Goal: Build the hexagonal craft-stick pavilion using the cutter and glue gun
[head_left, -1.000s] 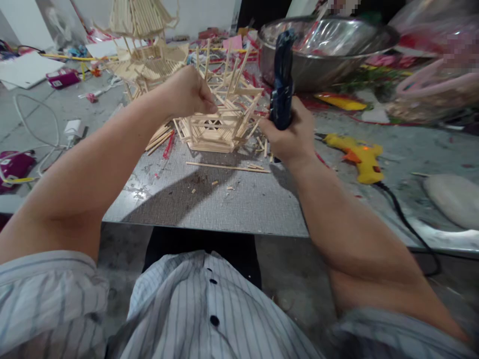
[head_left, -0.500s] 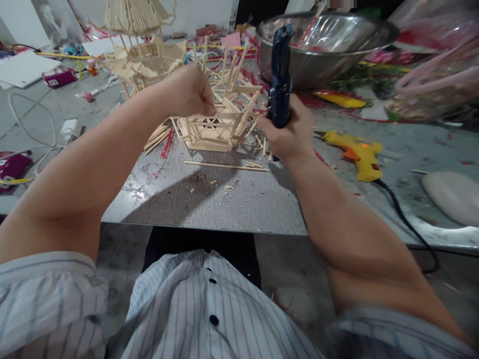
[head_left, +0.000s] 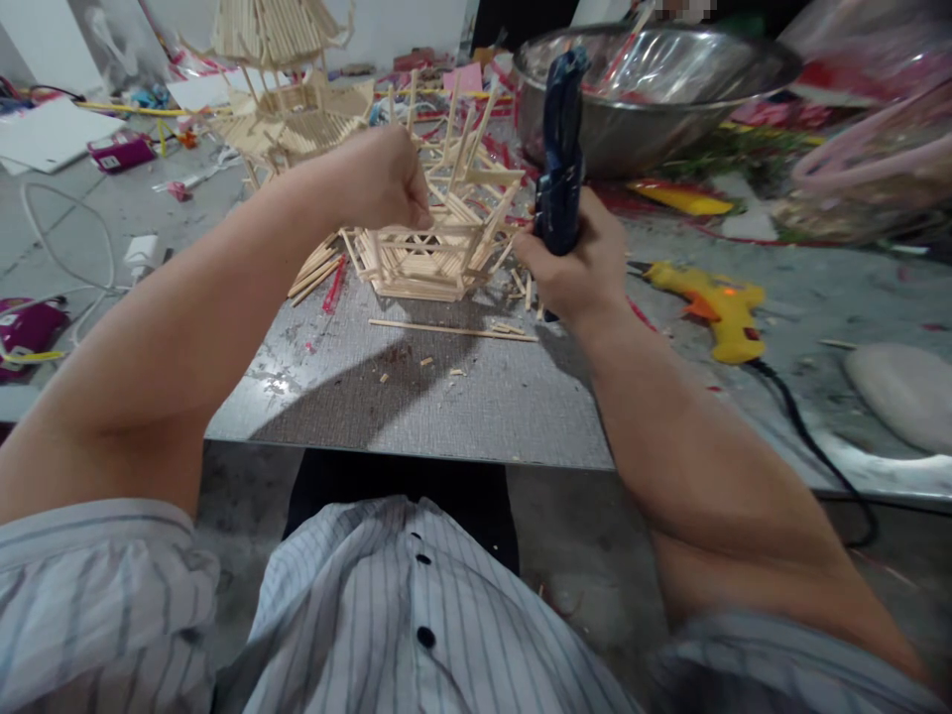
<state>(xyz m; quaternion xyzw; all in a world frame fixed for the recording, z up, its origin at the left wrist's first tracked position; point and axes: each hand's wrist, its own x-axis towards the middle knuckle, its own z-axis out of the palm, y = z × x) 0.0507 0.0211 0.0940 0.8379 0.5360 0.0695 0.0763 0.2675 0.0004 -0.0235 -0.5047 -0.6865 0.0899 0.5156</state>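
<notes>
My right hand is wrapped round a dark blue hand tool, held upright just right of a wooden stick model. The tool's exact kind does not show. My left hand is closed above the model's left side, its fingers curled down. What it pinches, if anything, is hidden. The many-sided stick model stands on the table between my hands, with several thin posts rising from it. One long loose stick and short cut bits lie in front of it.
Behind my left arm stands a tiered stick pavilion. A large steel bowl is at the back right. The yellow glue gun lies right of my right hand, its black cord crossing the table edge. More sticks lie left of the model.
Both hands keep nearly the same pose and place. The whole view has shifted very slightly, and the model and loose sticks stay where they were.
</notes>
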